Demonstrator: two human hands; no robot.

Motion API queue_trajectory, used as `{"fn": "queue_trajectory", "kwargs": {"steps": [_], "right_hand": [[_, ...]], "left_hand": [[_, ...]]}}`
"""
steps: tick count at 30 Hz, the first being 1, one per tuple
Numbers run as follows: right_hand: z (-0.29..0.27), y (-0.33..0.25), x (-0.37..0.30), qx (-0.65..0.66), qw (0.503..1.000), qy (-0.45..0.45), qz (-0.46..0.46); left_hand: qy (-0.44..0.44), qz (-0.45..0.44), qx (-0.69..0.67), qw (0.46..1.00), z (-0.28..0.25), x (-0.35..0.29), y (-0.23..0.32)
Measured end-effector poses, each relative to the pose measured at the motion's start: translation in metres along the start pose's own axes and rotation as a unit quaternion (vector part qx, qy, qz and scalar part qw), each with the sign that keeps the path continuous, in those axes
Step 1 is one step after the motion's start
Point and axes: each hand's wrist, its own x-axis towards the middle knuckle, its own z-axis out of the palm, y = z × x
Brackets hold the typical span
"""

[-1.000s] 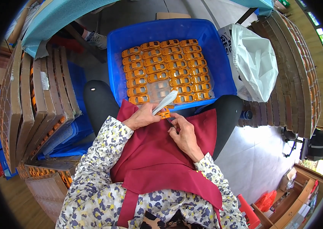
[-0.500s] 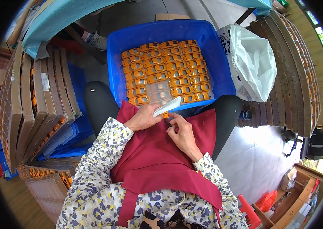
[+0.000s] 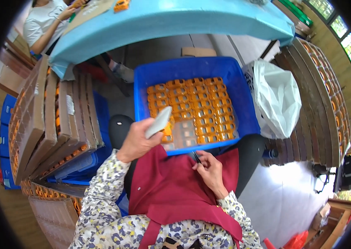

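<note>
My left hand (image 3: 137, 139) is closed, gripping a folded white cloth or paper (image 3: 159, 122) together with an orange toy car body (image 3: 168, 132), partly hidden behind the white piece. It hovers over the near left corner of a blue plastic bin (image 3: 248, 97). Inside the bin, several rows of orange toy car bodies (image 3: 206, 120) lie on a clear tray (image 3: 184, 132), whose near middle pockets hold none. Above my dark red apron (image 3: 165, 182), my right hand (image 3: 211, 170) pinches a slim dark tool (image 3: 196, 157); its exact kind is unclear.
Stacked cardboard trays of orange cars stand on the left (image 3: 51, 112) and right (image 3: 308, 95). A white plastic bag (image 3: 277, 99) sits against the bin's right side. Beyond is a blue-covered table (image 3: 175, 20), with another person (image 3: 44, 25) at its far left.
My left hand has moved left, away from my right hand, carrying the car body and white piece. The right hand stays over the apron with the tool. The view has tilted upward, showing more table.
</note>
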Motion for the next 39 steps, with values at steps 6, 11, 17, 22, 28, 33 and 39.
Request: {"fn": "queue_trajectory", "kwargs": {"steps": [6,11,17,22,28,33,39], "right_hand": [[-0.003,0.004,0.002,0.016,1.0,-0.004,-0.002],[-0.003,0.004,0.003,0.0,1.0,-0.013,0.004],[-0.005,0.008,0.004,-0.021,1.0,0.012,-0.01],[-0.007,0.002,0.003,-0.014,0.999,0.029,-0.002],[-0.007,0.006,0.004,0.017,0.999,0.031,0.003],[-0.012,0.006,0.003,-0.023,0.999,0.047,0.001],[-0.004,-0.013,0.0,-0.037,0.998,0.039,-0.019]], "left_hand": [[0.192,0.159,0.102,0.963,-0.115,0.038,0.058],[0.226,0.197,0.255,0.919,-0.203,0.11,0.064],[0.233,0.196,0.408,0.861,-0.265,0.188,0.027],[0.206,0.144,0.474,0.844,-0.292,0.229,-0.011],[0.351,0.271,0.507,0.739,-0.324,0.224,-0.033],[0.268,0.166,-0.221,0.923,-0.189,0.161,-0.005],[0.091,0.032,-0.48,0.872,-0.023,0.061,-0.031]]}}
